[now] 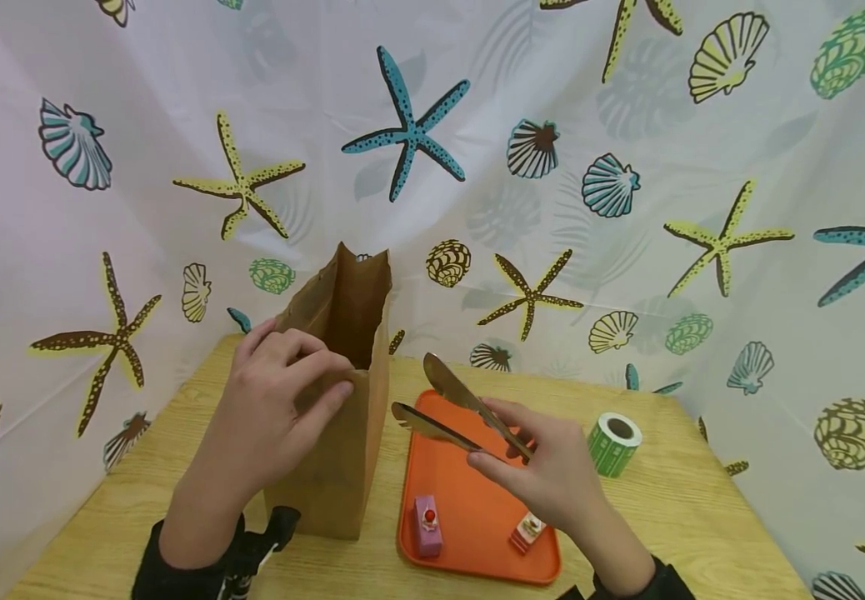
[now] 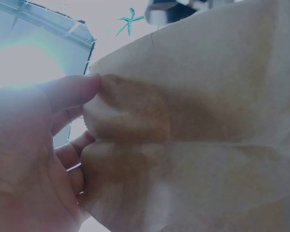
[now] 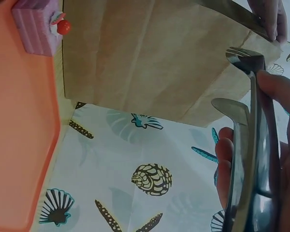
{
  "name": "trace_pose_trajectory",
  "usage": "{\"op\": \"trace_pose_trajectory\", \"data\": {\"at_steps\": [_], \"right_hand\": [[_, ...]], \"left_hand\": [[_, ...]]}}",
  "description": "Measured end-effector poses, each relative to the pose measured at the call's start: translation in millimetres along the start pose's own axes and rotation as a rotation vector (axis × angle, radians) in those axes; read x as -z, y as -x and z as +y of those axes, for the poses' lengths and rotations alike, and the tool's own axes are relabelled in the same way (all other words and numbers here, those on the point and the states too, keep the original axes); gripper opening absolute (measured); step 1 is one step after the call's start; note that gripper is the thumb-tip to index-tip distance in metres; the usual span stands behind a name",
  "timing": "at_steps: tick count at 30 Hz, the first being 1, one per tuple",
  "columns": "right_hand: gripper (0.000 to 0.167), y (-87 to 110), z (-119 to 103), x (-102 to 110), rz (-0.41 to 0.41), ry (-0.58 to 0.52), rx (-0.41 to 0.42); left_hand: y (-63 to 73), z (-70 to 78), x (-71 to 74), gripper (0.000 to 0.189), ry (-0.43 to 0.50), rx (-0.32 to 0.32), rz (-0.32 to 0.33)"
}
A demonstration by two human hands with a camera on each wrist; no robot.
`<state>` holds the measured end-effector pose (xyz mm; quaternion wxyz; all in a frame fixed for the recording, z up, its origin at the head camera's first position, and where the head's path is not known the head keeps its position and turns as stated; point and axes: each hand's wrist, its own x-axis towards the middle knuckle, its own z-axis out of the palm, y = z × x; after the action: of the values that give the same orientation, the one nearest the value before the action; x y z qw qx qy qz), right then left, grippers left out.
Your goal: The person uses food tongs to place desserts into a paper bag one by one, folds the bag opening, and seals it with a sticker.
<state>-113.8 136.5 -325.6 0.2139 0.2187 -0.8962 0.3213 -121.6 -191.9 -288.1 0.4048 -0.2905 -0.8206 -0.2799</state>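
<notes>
A tall brown paper bag (image 1: 327, 483) stands upright with its mouth open. My left hand (image 1: 271, 417) pinches the bag's near rim, thumb on one face and fingers over the edge, as the left wrist view also shows. My right hand (image 1: 556, 471) grips metal tongs (image 1: 468, 397), which point at the bag with their two arms apart and nothing between the tips. In the right wrist view, one tong tip is fork-shaped and the other rounded. Below the tongs, an orange tray (image 1: 470, 525) holds a small pink toy cake (image 1: 427, 533) and a red-and-white toy cake slice (image 1: 527, 532).
A roll of green labels (image 1: 614, 446) stands right of the tray on the wooden table (image 1: 687, 500). Behind the table hangs a white cloth (image 1: 462, 225) printed with starfish and shells. The bag is left of the tray, with a narrow strip of table between them.
</notes>
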Motion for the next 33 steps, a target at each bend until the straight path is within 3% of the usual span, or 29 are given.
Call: {"op": "trace_pose_trajectory", "data": {"at_steps": [5,18,33], "right_hand": [[0.051,4.7,6,-2,-0.051,0.046,0.014],[0.048,16.8,14,-8,-0.231,0.074,-0.126],[0.049,22.3,27,-12,-0.513,0.101,-0.234]], "left_hand": [[0.1,-0.3,-0.3,0.012,-0.004,0.003,-0.003],[-0.7,-0.2,-0.5,0.011,-0.006,-0.003,0.000],[-0.3,-0.8,-1.3,0.012,-0.002,-0.006,0.006]]}}
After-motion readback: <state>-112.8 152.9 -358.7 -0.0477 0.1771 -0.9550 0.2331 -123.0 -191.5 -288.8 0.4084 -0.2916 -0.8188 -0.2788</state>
